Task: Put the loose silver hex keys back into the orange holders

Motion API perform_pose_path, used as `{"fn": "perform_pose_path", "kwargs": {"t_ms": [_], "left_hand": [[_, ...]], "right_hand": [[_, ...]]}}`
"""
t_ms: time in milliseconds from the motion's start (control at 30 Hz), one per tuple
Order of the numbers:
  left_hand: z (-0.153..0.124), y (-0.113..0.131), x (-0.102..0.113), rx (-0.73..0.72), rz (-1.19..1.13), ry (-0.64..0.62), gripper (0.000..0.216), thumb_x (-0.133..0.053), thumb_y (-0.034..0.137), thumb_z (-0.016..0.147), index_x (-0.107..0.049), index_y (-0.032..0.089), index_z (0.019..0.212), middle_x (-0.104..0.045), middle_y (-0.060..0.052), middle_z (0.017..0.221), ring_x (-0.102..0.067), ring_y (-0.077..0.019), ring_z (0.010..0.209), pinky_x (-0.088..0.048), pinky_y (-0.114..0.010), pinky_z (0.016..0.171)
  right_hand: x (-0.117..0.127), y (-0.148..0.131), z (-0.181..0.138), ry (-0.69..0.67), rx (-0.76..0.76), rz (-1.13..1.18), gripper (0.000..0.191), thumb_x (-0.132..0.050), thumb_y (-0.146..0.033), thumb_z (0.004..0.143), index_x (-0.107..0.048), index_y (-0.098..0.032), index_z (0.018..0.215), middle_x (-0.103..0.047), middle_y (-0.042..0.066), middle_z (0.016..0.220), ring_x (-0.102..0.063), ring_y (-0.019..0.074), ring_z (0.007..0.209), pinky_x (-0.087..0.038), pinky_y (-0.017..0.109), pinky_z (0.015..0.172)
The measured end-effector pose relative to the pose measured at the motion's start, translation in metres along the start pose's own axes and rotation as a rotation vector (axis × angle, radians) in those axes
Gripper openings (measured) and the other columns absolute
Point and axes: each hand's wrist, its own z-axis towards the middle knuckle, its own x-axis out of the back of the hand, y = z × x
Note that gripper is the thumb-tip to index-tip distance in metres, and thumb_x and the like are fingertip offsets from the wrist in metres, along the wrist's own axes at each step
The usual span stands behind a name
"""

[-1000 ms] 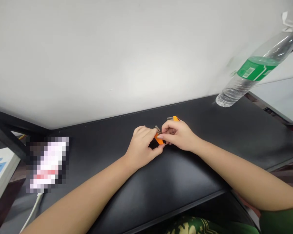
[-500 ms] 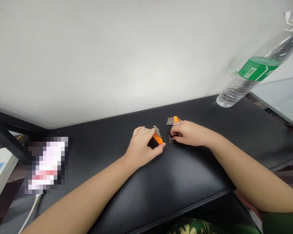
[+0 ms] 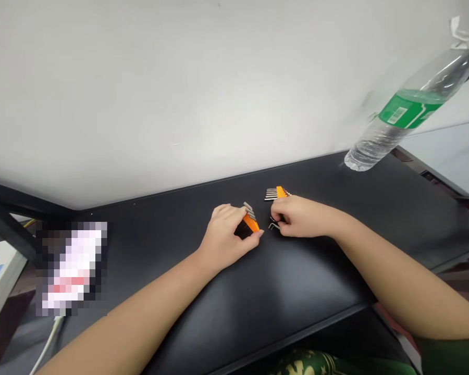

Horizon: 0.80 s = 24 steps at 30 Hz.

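Observation:
My left hand (image 3: 223, 234) is closed around an orange hex key holder (image 3: 251, 223), its thumb at the near end and fingertips at the far end. Several thick hex keys (image 3: 250, 212) stick out of that holder's upper side. To the right, my right hand (image 3: 295, 216) is closed in a pinch on small L-shaped hex keys (image 3: 274, 225), whose bent ends show past the fingertips; the rest is hidden by the fingers. Just beyond it, a second orange hex key holder (image 3: 281, 192) filled with several hex keys lies on the black table (image 3: 234, 307).
A large water bottle (image 3: 394, 120) with a green label stands at the back right by the wall. On the left are a blurred-out device (image 3: 72, 271) with a white cable (image 3: 49, 341), and a white power strip (image 3: 0, 271) beside a black frame bar.
The hex keys at my right fingertips have turned, and their bent ends now slant down to the left. My right hand has shifted very slightly; my left keeps its hold on the orange holder.

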Motion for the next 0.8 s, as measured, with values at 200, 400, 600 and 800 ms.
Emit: {"fn": "perform_pose_path", "kwargs": {"t_ms": [200, 400, 600, 800], "left_hand": [[0.000, 0.001, 0.001, 0.007, -0.039, -0.004, 0.023, -0.074, 0.041, 0.082, -0.060, 0.023, 0.087, -0.068, 0.001, 0.079, -0.061, -0.0185, 0.077, -0.047, -0.044, 0.101], [0.001, 0.004, 0.003, 0.011, -0.047, -0.019, 0.016, -0.073, 0.037, 0.083, -0.065, 0.024, 0.089, -0.065, 0.001, 0.076, -0.060, -0.0180, 0.074, -0.047, -0.043, 0.098], [0.001, 0.004, 0.002, 0.017, -0.040, -0.018, 0.018, -0.073, 0.038, 0.083, -0.065, 0.024, 0.090, -0.064, 0.002, 0.076, -0.060, -0.0181, 0.075, -0.046, -0.042, 0.098], [0.000, 0.004, 0.003, 0.020, -0.052, 0.003, 0.019, -0.073, 0.038, 0.083, -0.061, 0.023, 0.085, -0.061, 0.002, 0.073, -0.056, -0.0171, 0.072, -0.047, -0.040, 0.093]], "right_hand": [[-0.009, -0.009, 0.001, 0.204, 0.080, 0.761, 0.016, -0.064, -0.014, 0.086, -0.060, -0.020, 0.101, -0.065, -0.002, 0.081, -0.065, 0.0116, 0.062, -0.053, 0.025, 0.057], [-0.027, -0.013, 0.010, 0.346, 0.173, 0.846, 0.015, -0.066, -0.013, 0.089, -0.068, -0.018, 0.103, -0.070, 0.000, 0.081, -0.070, 0.0120, 0.068, -0.061, 0.026, 0.067], [-0.028, -0.011, 0.009, 0.434, 0.148, 0.832, 0.009, -0.069, -0.022, 0.093, -0.072, -0.018, 0.101, -0.074, 0.002, 0.079, -0.073, 0.0153, 0.068, -0.063, 0.030, 0.067], [-0.018, -0.020, 0.002, 0.488, 0.215, 0.567, 0.009, -0.066, -0.022, 0.095, -0.074, -0.020, 0.092, -0.077, 0.002, 0.076, -0.073, 0.0151, 0.067, -0.060, 0.027, 0.064]]}}
